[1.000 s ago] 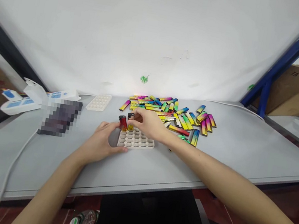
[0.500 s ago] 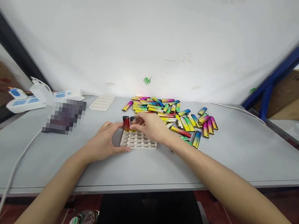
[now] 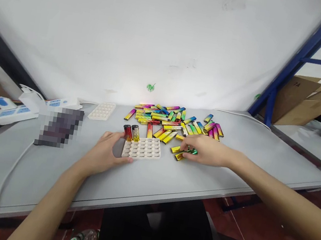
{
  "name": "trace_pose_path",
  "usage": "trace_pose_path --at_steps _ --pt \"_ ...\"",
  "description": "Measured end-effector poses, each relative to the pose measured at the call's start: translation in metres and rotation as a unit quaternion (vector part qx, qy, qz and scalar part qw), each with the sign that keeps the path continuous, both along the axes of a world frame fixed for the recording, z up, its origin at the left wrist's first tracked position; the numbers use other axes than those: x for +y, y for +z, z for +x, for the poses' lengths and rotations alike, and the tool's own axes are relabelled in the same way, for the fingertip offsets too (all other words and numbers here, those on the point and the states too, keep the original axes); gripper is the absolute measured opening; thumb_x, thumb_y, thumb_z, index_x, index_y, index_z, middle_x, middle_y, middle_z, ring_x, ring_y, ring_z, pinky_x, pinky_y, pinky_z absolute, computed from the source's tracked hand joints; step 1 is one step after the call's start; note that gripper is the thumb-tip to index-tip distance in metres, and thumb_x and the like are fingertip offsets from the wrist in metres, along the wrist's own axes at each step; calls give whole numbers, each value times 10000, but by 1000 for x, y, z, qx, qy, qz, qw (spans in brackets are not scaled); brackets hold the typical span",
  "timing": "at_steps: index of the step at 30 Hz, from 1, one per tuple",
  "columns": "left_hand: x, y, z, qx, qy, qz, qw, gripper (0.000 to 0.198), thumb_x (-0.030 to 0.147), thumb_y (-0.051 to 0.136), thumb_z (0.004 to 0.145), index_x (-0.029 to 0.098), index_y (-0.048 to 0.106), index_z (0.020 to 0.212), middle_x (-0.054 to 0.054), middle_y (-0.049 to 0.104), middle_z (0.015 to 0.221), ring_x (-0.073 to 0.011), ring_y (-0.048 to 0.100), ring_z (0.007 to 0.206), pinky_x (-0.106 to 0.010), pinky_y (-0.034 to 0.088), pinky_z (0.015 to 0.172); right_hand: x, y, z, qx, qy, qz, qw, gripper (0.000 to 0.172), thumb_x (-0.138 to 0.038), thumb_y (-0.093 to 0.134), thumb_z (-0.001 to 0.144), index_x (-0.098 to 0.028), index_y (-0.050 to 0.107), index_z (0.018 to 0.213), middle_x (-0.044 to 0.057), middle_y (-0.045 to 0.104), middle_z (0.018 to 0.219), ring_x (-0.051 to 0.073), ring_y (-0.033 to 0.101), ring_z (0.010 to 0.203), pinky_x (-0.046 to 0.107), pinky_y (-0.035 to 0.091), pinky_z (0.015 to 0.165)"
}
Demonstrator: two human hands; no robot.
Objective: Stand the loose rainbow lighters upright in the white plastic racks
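A white tray (image 3: 142, 153) with rows of slots lies on the table in front of me. My left hand (image 3: 105, 152) grips its left end, thumb at the front corner and fingers at the back. Two lighters with black tops, one red (image 3: 128, 132) and one yellowish (image 3: 135, 133), stand upright in the back-left slots. To the tray's right, my right hand (image 3: 197, 149) pinches a yellow-green lighter (image 3: 179, 156) lying on the table; its fingers partly cover it. Another yellow lighter (image 3: 175, 149) lies just behind that one. A pile of shiny multicoloured lighters (image 3: 161, 117) spreads behind the tray.
A second white slotted tray (image 3: 102, 111) sits at the back left. Beside it are a dark pixelated object (image 3: 60, 127) and white power strips (image 3: 15, 114) with a cable (image 3: 7, 181) running off the front edge. Cardboard boxes (image 3: 300, 99) stand beyond the blue frame (image 3: 298, 56).
My right hand has moved from the yellowish lighter in the tray to the lighters on the right, leaving that one upright. My left hand stays on the tray. The view has shifted slightly.
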State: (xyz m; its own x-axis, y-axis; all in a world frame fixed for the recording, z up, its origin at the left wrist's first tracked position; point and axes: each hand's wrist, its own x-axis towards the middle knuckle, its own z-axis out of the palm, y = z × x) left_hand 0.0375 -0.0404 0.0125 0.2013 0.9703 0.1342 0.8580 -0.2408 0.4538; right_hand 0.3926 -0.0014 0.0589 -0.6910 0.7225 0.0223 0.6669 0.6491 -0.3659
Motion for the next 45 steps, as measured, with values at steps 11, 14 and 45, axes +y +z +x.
trace_pose_path --at_steps 11,14,45 --pt "-1 1 -1 11 7 -11 1000 844 685 701 734 195 501 1392 -124 577 1353 -353 461 1329 -487 386 1134 -7 -11 3 102 -27 -63 992 241 -341 771 797 -201 650 952 47 691 918 198 651 806 319 510 679" --pt "-1 1 -1 9 8 -10 1000 868 673 705 738 180 478 1416 -130 571 1362 -348 455 1335 -482 375 1146 12 -10 -7 302 -69 -172 935 331 -335 785 806 -216 600 1054 -24 653 787 132 629 667 262 514 602" --pt "0 -1 -2 17 18 -9 1000 913 697 697 722 155 473 1422 -137 574 1354 -349 473 1318 -484 384 1144 29 -33 -50 540 -172 -264 781 273 -484 551 949 -214 593 961 -1 577 846 114 587 684 222 458 553"
